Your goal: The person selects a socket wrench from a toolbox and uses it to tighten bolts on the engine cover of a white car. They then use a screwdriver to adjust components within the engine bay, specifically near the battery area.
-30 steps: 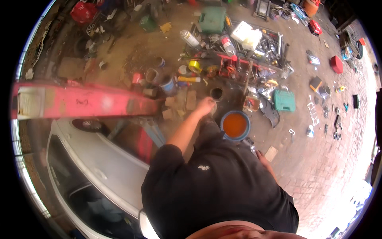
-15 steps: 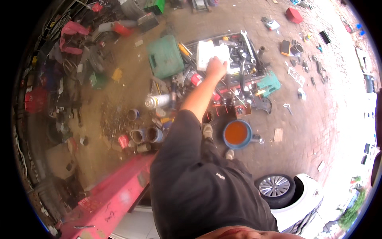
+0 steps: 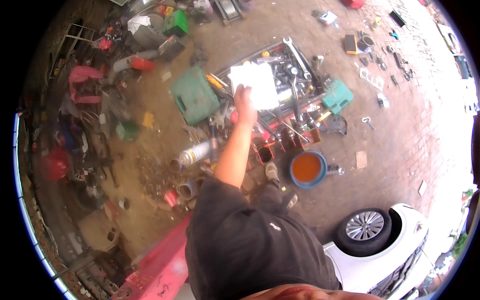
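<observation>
My left arm reaches forward over an open tool tray (image 3: 320,84) on the ground. At the lower left edge of a bright white, roughly rectangular sheet-like thing (image 3: 262,90), my left hand (image 3: 244,102) has its fingers curled in, seemingly gripping it; glare hides its surface. This white thing lies over part of the tray. Beside it in the tray are a large combination wrench (image 3: 297,57), a ratchet (image 3: 294,85) and loose metal tools. A yellow-handled tool (image 3: 214,81) lies left of the white thing. My right hand does not show.
A green case (image 3: 195,95) lies left of the tray, a teal case (image 3: 338,96) right of it. Near my feet stands a blue basin (image 3: 325,170) of orange-brown liquid. A spray can (image 3: 195,152) lies on its side. A white car's wheel (image 3: 364,226) is at lower right, a red beam (image 3: 162,265) at lower left.
The whole view has shifted. My left hand has moved from the white thing's lower right part to its lower left edge, and more of the white thing shows.
</observation>
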Tool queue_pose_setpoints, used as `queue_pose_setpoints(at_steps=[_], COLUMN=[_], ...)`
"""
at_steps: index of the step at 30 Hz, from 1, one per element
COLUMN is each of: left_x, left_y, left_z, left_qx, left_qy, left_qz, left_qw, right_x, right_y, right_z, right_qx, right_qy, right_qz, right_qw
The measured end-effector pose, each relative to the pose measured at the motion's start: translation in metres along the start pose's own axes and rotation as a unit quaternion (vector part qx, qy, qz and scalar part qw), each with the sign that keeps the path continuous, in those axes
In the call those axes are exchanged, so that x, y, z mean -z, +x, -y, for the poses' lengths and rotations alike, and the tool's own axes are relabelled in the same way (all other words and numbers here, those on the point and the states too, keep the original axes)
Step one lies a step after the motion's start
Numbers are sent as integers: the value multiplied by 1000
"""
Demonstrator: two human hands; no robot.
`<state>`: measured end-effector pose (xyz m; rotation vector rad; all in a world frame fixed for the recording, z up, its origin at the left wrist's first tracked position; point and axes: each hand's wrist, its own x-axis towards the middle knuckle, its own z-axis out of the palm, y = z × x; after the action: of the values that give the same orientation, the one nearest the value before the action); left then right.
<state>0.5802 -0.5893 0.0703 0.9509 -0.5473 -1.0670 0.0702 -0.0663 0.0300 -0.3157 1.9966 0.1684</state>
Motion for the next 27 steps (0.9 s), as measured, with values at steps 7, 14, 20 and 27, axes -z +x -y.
queue_pose_setpoints(at_steps=[7,14,20,27], left_x=[-8,-38,-107,-210], left_y=[63,16,-152,-348], left_z=[78,21,-55,-111], left_qx=[45,-191,-92,177], left_qy=[625,536,212,-79], left_qz=[-113,-197,43,234], left_qw=[771,799,972,953], right_x=[-8,-4,36,89], right_y=[10,31,-47,-209], right_z=[-30,-29,200,317], right_qx=[-2,140,511,569], right_qy=[-4,-42,61,348], right_qz=[-7,-145,-8,519], right_qw=[1000,979,857,535])
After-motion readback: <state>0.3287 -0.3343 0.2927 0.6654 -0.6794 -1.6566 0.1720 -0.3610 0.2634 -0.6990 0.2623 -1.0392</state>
